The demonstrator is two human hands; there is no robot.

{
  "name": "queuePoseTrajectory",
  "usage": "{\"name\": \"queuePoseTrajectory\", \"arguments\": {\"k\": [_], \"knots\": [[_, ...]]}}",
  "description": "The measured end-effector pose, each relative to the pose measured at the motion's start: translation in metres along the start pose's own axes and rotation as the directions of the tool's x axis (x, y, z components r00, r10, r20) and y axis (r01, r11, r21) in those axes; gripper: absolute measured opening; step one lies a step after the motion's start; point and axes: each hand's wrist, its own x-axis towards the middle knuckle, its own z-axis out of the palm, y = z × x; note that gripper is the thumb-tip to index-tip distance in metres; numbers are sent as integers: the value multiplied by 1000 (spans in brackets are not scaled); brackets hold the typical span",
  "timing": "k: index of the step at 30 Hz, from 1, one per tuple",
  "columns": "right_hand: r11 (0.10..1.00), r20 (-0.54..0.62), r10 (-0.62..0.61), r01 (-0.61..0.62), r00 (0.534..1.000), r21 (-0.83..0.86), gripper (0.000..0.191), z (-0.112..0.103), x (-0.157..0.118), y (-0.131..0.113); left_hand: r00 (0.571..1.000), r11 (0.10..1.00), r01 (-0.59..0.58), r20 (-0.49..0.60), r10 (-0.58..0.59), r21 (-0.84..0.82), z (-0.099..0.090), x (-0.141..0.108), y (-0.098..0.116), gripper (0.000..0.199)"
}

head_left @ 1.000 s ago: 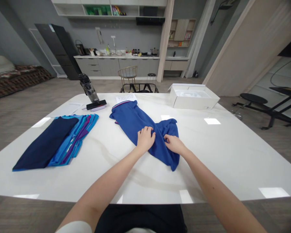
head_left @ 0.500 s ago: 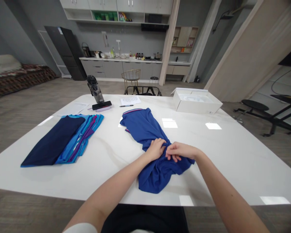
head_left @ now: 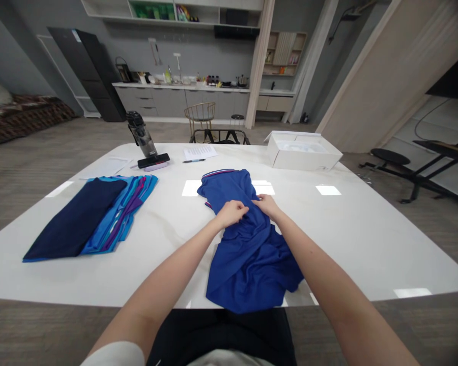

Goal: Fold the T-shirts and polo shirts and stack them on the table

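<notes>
A crumpled royal-blue shirt (head_left: 248, 254) lies lengthwise before me, its end with red and white striped trim pointing away. My left hand (head_left: 232, 212) is closed on the fabric near the middle, with fingers curled in a pinch. Close by on the right edge, my right hand (head_left: 266, 204) also pinches the cloth, its fingertips partly hidden. Folds run between both hands, and the near end spreads loosely to the table's front edge. To the left sits a stack of folded clothes (head_left: 133, 203) in blue and purple, with a dark navy folded garment (head_left: 78, 218) on top.
The white table (head_left: 351, 239) carries an open white box (head_left: 303, 152) at the back right. Toward the back left stand a dark-lidded bottle (head_left: 142, 134), a black phone-like object (head_left: 153, 160), a pen (head_left: 194, 161) and printed paper (head_left: 200, 152). Chairs stand beyond the far edge.
Both hands have moved farther up the shirt, away from me, and now pinch it. Its near part has spread out and shifted closer to the front edge. The view has tilted down slightly.
</notes>
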Motion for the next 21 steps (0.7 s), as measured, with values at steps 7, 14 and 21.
{"name": "queuePoseTrajectory", "arguments": {"k": [7, 14, 21], "knots": [[920, 217, -384, 353, 897, 167, 26, 51, -17, -48, 879, 891, 97, -381, -285, -443, -43, 25, -12, 46], [946, 680, -266, 50, 683, 321, 34, 39, -30, -60, 898, 838, 10, -364, -248, -546, -73, 35, -37, 16], [965, 261, 86, -145, 961, 218, 46, 24, 33, -9, 968, 351, 29, -61, -242, -936, -70, 39, -43, 9]]}}
